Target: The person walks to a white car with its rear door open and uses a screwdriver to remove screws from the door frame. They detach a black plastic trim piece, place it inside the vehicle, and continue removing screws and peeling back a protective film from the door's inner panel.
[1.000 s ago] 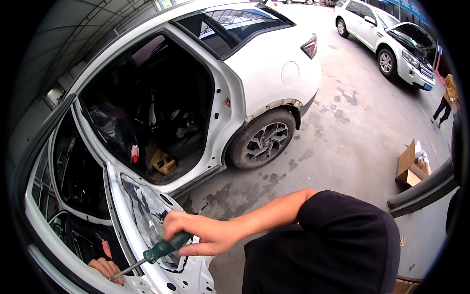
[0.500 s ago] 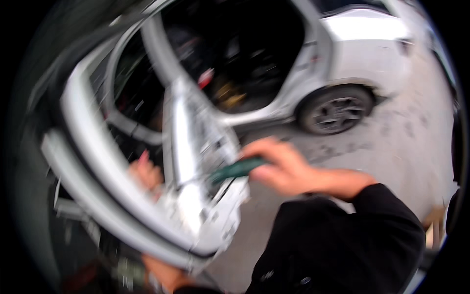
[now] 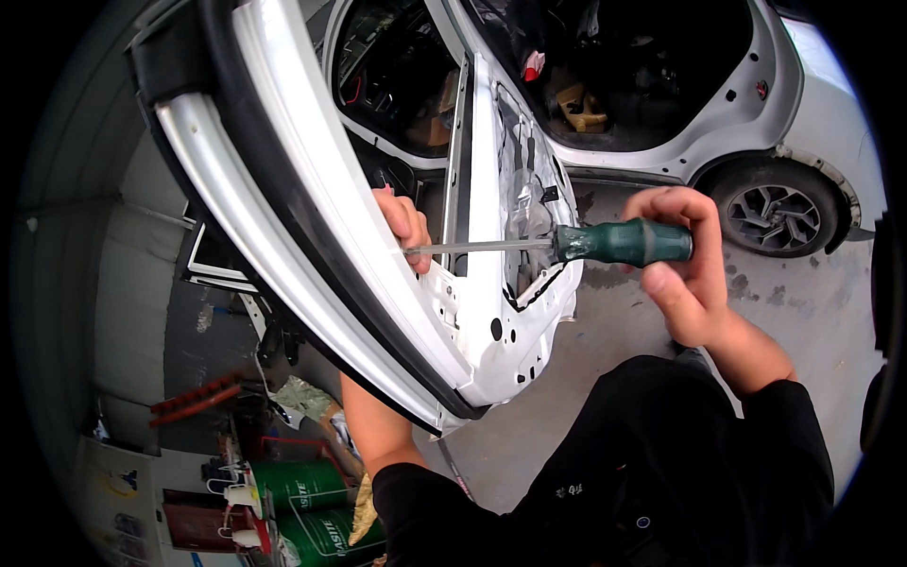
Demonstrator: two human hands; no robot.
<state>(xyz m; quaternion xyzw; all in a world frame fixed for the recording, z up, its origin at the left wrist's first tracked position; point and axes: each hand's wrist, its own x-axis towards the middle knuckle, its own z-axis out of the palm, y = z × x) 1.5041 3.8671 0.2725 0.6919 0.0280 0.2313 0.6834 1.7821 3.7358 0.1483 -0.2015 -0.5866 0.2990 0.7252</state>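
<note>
A screwdriver [image 3: 614, 243] with a dark green handle lies almost level across the middle of the view, its butt end in the person's right hand [image 3: 685, 260] and its slim metal shaft [image 3: 491, 246] running left, away from that hand. The right hand is closed around the end of the handle, fingers bent over the top and thumb below, so most of the handle shows to the left of the grip. The shaft's far end meets the inner edge of a white window frame [image 3: 326, 156], right at the fingertips of the left hand [image 3: 408, 227]. Those fingers curl, partly bent, into the window opening; the palm is hidden behind the frame, and whether they grip the shaft or only touch it cannot be told. The frame, edged with a black rubber seal [image 3: 283, 217], belongs to an opened white car door [image 3: 539, 345] with its inner panel exposed. Beyond it stands the white car, its rear wheel [image 3: 775, 215] at the right. At lower left are two green drums [image 3: 300, 484].
</note>
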